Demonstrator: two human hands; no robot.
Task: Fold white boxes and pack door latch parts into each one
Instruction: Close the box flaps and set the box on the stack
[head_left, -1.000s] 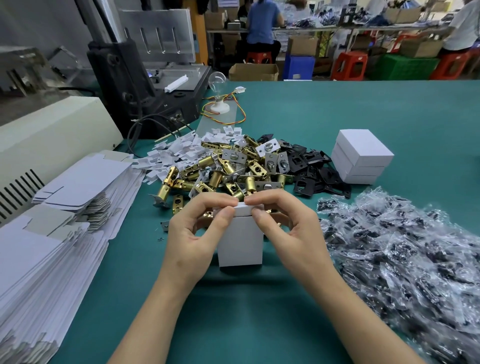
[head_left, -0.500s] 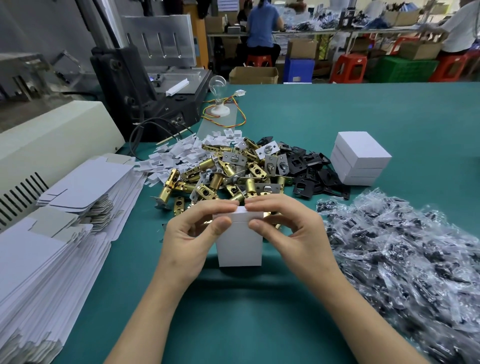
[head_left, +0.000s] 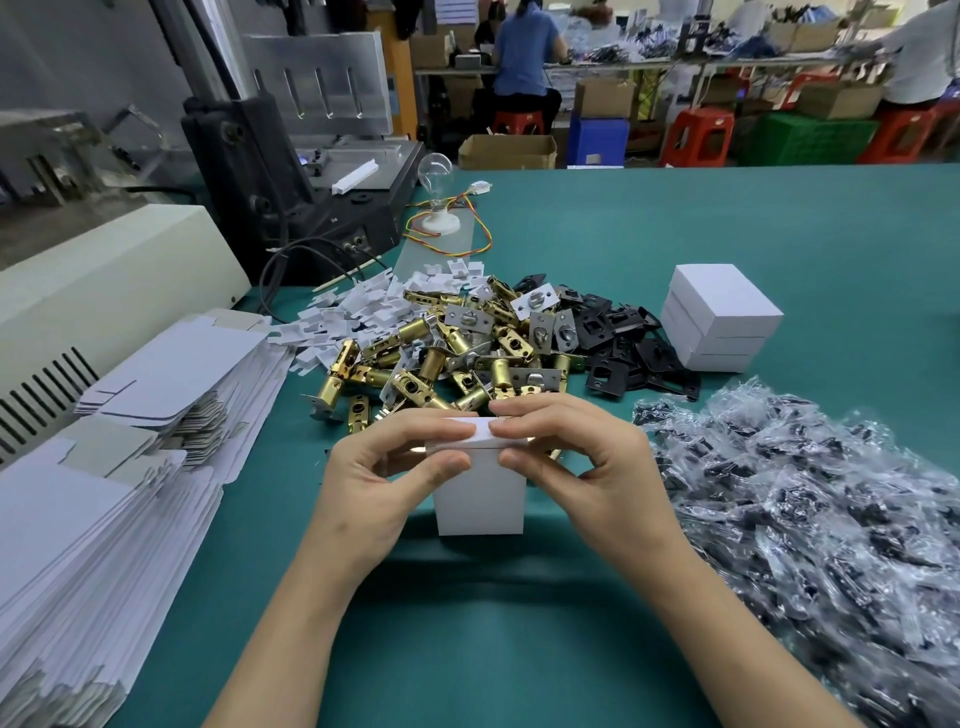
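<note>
Head view: one white box (head_left: 480, 504) is seen standing upright on the green tabletop (head_left: 727, 223), directly in front of the person, just before the pile of brass latches (head_left: 441, 358). Its top is held by both hands. The left hand (head_left: 374, 478) is curled, and the lid edge is pinched between its thumb and forefinger. The right hand (head_left: 587, 467) is curled in the same way on the other side of the lid, so the two forefingers almost meet over the top. The lid flap is lying nearly flat on the box.

The step in hand is judged to be the closing of the top flap. Whether the latch parts are already inside cannot be told, because the opening is covered by the flap and the fingers.

For the next move, the tuck tab must probably be pushed fully into the slot while the walls are kept square; thin card is easily bent if it is pressed too hard. After that, the closed box can be put with the finished boxes (head_left: 722, 322), which are stacked well apart to the right, beyond the black plates (head_left: 623, 343). A new flat blank (head_left: 130, 467) would then be needed from the stack at the left. Small plastic bags (head_left: 805, 493) are heaped at the right, near the right hand.
</note>
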